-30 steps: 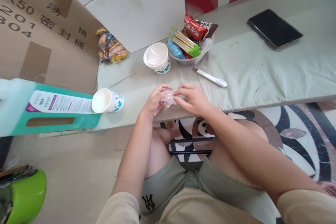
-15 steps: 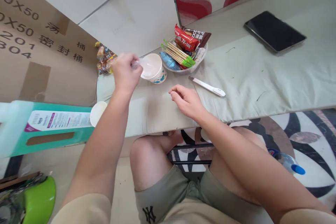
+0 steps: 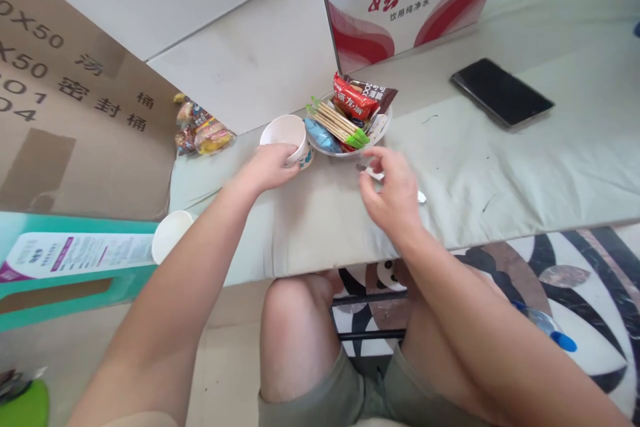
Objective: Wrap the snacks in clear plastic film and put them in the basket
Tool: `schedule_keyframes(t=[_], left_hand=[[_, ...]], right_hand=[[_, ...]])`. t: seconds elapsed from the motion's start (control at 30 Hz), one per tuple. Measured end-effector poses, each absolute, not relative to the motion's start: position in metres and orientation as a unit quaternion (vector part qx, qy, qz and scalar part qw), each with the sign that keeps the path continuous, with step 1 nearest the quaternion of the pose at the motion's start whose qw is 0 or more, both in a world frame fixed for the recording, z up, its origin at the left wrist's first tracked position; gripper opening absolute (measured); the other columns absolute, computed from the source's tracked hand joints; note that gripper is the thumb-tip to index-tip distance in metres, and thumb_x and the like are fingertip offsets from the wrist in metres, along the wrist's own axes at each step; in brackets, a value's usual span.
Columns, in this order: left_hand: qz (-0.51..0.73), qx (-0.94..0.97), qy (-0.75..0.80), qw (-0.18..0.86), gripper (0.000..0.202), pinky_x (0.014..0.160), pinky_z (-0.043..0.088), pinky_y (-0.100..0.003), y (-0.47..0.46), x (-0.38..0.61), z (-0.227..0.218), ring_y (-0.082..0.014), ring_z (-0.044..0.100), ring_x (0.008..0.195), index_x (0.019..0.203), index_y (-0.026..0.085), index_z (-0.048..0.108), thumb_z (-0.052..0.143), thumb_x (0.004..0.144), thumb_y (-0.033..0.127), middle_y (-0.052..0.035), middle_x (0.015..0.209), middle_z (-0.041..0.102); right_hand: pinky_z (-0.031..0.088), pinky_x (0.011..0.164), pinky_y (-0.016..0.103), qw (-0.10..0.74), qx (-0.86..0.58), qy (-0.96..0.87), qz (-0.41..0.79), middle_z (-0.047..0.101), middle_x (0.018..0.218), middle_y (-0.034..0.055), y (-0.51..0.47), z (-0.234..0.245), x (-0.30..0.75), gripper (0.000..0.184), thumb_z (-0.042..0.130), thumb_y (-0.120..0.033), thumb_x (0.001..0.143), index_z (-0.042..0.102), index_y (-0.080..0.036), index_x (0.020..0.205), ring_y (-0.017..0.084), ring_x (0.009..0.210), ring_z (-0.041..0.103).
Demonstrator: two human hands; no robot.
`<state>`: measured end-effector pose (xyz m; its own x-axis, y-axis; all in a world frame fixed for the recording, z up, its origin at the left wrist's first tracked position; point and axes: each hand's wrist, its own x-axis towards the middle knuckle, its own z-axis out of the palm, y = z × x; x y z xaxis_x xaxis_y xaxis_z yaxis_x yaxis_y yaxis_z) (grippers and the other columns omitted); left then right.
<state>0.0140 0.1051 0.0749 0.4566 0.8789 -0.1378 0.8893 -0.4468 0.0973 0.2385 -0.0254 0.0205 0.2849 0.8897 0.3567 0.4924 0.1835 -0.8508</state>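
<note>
A white paper cup (image 3: 283, 131) with a blue-green print stands near the middle of the cloth-covered surface. At its front rim is my left hand (image 3: 273, 165), with the fingers over the edge and the thumb outside, closed on the rim. The fingertips are partly hidden. A white utility knife (image 3: 376, 175) lies to the right of the cup. Over the knife hovers my right hand (image 3: 393, 187), its thumb and fingers curved but apart, hiding the knife's middle. Behind it sits a clear plastic bowl (image 3: 345, 155) with wrapped snacks and a bundle of green-tipped sticks (image 3: 336, 123).
A black tablet (image 3: 503, 92) lies at the right. White cartons (image 3: 245, 53) and a red-and-white box (image 3: 407, 3) stand behind. At the left are a brown carton (image 3: 75, 113), bagged snacks (image 3: 203, 128), a white lid (image 3: 173, 237) and a green jug (image 3: 125, 287).
My left hand has moved down and right from beside the cup to its front rim; the clear film it held no longer shows. My right hand has moved right, over the utility knife.
</note>
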Motion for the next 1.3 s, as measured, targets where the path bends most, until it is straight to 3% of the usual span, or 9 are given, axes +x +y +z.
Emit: schedule_keyframes(t=[0.13,0.3,0.37,0.5,0.6,0.77,0.87,1.0,1.3], left_hand=[[-0.082,0.865,0.495,0.022,0.018,0.082,0.048,-0.037,0.100,0.014,0.069,-0.0311,0.069,0.106,0.090,0.021,0.070,0.053,0.086,0.024,-0.0126,0.106,0.076],[-0.072,0.863,0.500,-0.015,0.026,0.090,0.050,-0.042,0.091,0.019,0.076,-0.0325,0.068,0.113,0.104,0.018,0.072,0.051,0.091,0.028,-0.0156,0.115,0.073],[-0.053,0.861,0.505,-0.025,0.027,0.094,0.049,-0.045,0.089,0.020,0.077,-0.0335,0.066,0.117,0.108,0.019,0.072,0.053,0.092,0.029,-0.0155,0.117,0.071],[-0.044,0.856,0.515,-0.022,0.024,0.098,0.046,-0.048,0.086,0.021,0.077,-0.0334,0.064,0.122,0.105,0.021,0.072,0.052,0.094,0.026,-0.0139,0.120,0.070],[-0.026,0.852,0.522,-0.028,0.022,0.095,0.047,-0.047,0.086,0.024,0.078,-0.0330,0.066,0.117,0.098,0.020,0.072,0.051,0.093,0.022,-0.0139,0.117,0.071],[0.062,0.873,0.481,-0.044,0.020,0.087,0.050,-0.041,0.101,0.056,0.095,-0.0301,0.069,0.107,0.094,0.020,0.071,0.051,0.093,0.023,-0.0128,0.107,0.071],[0.099,0.901,0.421,-0.041,0.017,0.085,0.051,-0.039,0.125,0.109,0.113,-0.0292,0.069,0.102,0.091,0.018,0.070,0.054,0.090,0.024,-0.0127,0.101,0.070],[0.158,0.927,0.341,-0.023,0.012,0.090,0.051,-0.041,0.167,0.220,0.124,-0.0283,0.068,0.103,0.093,0.021,0.069,0.059,0.087,0.022,-0.0093,0.101,0.072],[0.145,0.936,0.321,0.015,0.019,0.096,0.050,-0.049,0.244,0.437,0.079,-0.0314,0.065,0.108,0.095,0.024,0.069,0.058,0.089,0.009,-0.0113,0.110,0.072]], right_hand=[[0.054,0.099,0.049,0.453,-0.659,-0.588,0.124,0.062,0.119,0.0139,-0.024,0.013,0.257,0.046,0.059,-0.026,0.088,0.067,-0.025,0.134,0.029,0.112,0.063],[0.050,0.107,0.057,0.358,-0.688,-0.618,0.131,0.050,0.145,0.0203,-0.011,0.018,0.259,0.048,0.064,-0.028,0.089,0.069,-0.025,0.137,0.039,0.131,0.057],[0.051,0.104,0.056,0.318,-0.694,-0.630,0.140,0.050,0.148,0.0196,-0.001,0.025,0.257,0.046,0.066,-0.030,0.089,0.070,-0.026,0.134,0.040,0.131,0.058],[0.055,0.085,0.048,0.255,-0.700,-0.646,0.166,0.060,0.138,0.0164,0.023,0.035,0.256,0.030,0.066,-0.038,0.091,0.077,-0.025,0.115,0.037,0.110,0.066],[0.052,0.081,0.041,0.270,-0.695,-0.646,0.160,0.068,0.123,0.0132,0.035,0.037,0.264,0.022,0.067,-0.039,0.091,0.079,-0.022,0.100,0.032,0.103,0.067],[0.049,0.078,0.036,0.312,-0.707,-0.624,0.118,0.072,0.108,0.0112,0.026,0.045,0.318,0.015,0.069,-0.031,0.087,0.079,-0.021,0.093,0.028,0.098,0.067],[0.050,0.080,0.037,0.370,-0.698,-0.609,0.063,0.073,0.111,0.0125,0.002,0.050,0.375,0.015,0.070,-0.032,0.085,0.079,-0.021,0.091,0.028,0.098,0.069],[0.049,0.071,0.037,0.397,-0.736,-0.549,-0.015,0.073,0.089,0.0093,-0.033,0.049,0.458,0.016,0.073,-0.036,0.082,0.080,-0.023,0.090,0.026,0.082,0.069],[0.050,0.078,0.041,0.395,-0.810,-0.430,-0.055,0.077,0.099,0.0052,-0.021,0.039,0.567,0.016,0.071,-0.035,0.079,0.080,-0.029,0.090,0.021,0.081,0.071]])
